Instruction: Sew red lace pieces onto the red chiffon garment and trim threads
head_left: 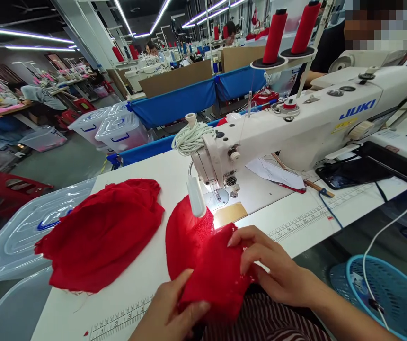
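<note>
"What do you have?"
"My left hand (166, 308) and right hand (276, 270) both pinch the red fabric (216, 279)."
"Where is it?"
"At the near edge of the worktop (166, 175), before the sewing machine (296, 135)."

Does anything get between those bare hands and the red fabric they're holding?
Nothing visible does: the left hand and the right hand both touch the red fabric directly. A white fitting overlaps its far part in this view, away from both hands.
</note>
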A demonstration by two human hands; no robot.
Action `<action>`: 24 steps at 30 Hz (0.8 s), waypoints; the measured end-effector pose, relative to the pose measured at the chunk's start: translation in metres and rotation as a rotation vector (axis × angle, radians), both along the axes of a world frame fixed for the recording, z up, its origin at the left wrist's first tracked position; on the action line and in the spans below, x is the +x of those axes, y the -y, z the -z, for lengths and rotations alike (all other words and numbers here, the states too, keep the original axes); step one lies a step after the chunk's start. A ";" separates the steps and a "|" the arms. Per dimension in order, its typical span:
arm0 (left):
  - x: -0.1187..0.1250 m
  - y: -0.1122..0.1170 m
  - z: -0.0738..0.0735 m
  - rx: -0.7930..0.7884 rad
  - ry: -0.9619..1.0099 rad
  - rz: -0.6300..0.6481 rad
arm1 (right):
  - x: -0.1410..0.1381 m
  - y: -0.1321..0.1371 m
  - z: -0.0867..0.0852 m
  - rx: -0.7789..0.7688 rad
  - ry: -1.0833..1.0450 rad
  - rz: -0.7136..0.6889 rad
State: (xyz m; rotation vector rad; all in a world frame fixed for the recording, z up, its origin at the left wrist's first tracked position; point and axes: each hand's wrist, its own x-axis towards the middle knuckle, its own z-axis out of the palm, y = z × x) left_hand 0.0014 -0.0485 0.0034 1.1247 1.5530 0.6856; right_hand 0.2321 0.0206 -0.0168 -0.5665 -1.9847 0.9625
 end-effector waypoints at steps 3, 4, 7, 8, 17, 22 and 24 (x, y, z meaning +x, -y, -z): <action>0.008 -0.014 -0.002 0.273 -0.144 -0.128 | -0.001 0.001 -0.005 -0.119 -0.079 -0.102; 0.009 -0.019 -0.004 0.306 -0.099 -0.150 | -0.002 0.001 -0.007 -0.150 -0.104 -0.118; 0.014 -0.032 -0.009 0.201 0.162 -0.017 | -0.008 0.000 -0.008 -0.211 -0.124 -0.184; 0.015 -0.036 -0.010 0.153 0.224 0.042 | -0.010 -0.001 -0.007 -0.232 -0.115 -0.198; 0.025 -0.072 0.007 -0.025 0.402 -0.088 | -0.020 -0.025 0.013 -0.957 -0.161 -0.112; 0.033 -0.068 0.000 0.082 0.358 -0.042 | -0.014 -0.028 -0.001 -0.689 -0.082 0.068; 0.036 -0.066 -0.003 0.128 0.302 -0.012 | -0.014 -0.028 -0.004 -0.635 -0.027 0.092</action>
